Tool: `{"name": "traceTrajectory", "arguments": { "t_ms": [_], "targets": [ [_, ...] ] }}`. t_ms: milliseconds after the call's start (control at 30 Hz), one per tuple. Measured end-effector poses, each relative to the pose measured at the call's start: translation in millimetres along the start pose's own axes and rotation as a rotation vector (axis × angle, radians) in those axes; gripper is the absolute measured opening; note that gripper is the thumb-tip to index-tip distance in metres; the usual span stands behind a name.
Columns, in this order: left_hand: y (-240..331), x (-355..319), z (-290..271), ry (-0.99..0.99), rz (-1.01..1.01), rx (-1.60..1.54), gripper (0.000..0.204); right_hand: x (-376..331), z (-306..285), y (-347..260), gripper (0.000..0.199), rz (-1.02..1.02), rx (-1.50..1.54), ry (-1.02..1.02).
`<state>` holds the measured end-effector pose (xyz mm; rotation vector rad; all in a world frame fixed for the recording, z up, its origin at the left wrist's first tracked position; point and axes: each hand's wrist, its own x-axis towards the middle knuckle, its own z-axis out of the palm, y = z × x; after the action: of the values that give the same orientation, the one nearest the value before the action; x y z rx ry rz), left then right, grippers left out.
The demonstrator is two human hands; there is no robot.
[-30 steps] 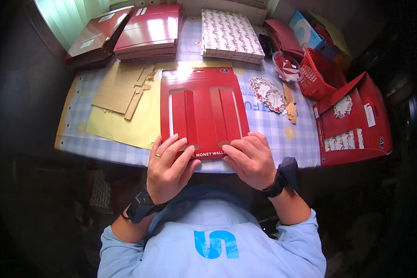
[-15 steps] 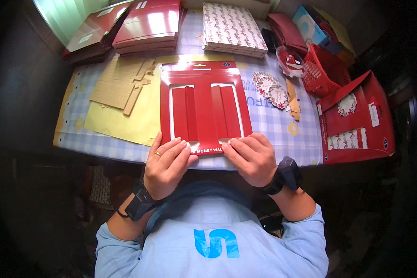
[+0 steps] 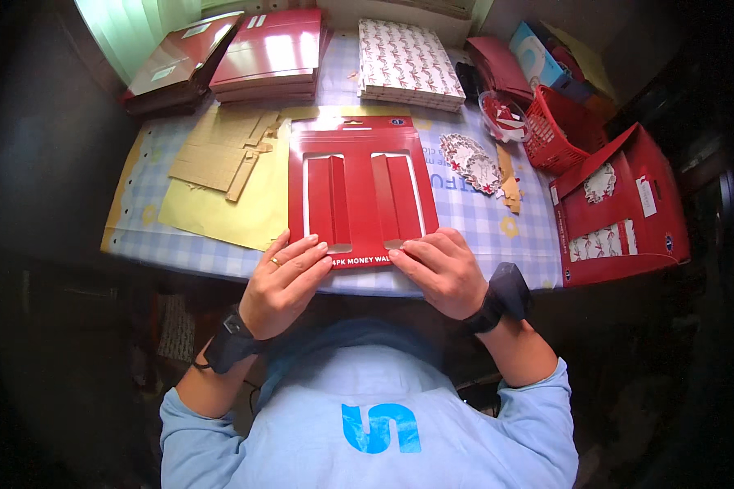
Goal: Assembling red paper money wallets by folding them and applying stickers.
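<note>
A red cardboard sleeve (image 3: 364, 187) lies in front of me, with two tall cut-out windows, folded-in flaps and a hanging hole at its far end. My left hand (image 3: 281, 281), wearing a ring, has its bent fingers on the sleeve's near left corner, by the lower end of the left window. Opposite it, my right hand (image 3: 442, 273) grips the near right corner, fingertips at the foot of the right window. Both thumbs are mostly hidden. Under the sleeve's left side is a yellow sheet (image 3: 220, 216).
Stacked red card pieces (image 3: 265, 53) and patterned white cards (image 3: 408, 61) stand at the back. Brown cardboard strips (image 3: 220, 155) lie left. Right are wreath-shaped cutouts (image 3: 469, 161), a clear tub (image 3: 504, 116), a red basket (image 3: 559, 134) and a filled red sleeve (image 3: 620, 204).
My left hand has slid slightly left along the near edge, uncovering more of its print. My right hand stays at its corner. The whole view has shifted a little.
</note>
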<state>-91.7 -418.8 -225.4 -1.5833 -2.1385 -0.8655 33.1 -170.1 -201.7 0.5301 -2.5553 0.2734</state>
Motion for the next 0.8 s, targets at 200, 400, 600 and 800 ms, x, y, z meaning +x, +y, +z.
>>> {"name": "traceTrajectory", "arguments": {
  "t_ms": [200,400,600,800],
  "targets": [
    [-14,7,-23,-0.059,0.221,-0.002,0.036,14,-22,12,0.03,-0.036,0.089,0.048],
    [-2,72,-79,0.189,0.498,0.095,0.032,53,-85,11,0.025,-0.128,0.194,0.245],
    [61,130,-160,0.289,0.292,-0.167,0.028,87,-176,-2,0.029,-0.289,0.226,0.386],
    [50,93,-134,0.037,-0.127,-0.598,0.021,70,-155,-10,0.024,-0.136,0.297,0.157]
  ]
}}
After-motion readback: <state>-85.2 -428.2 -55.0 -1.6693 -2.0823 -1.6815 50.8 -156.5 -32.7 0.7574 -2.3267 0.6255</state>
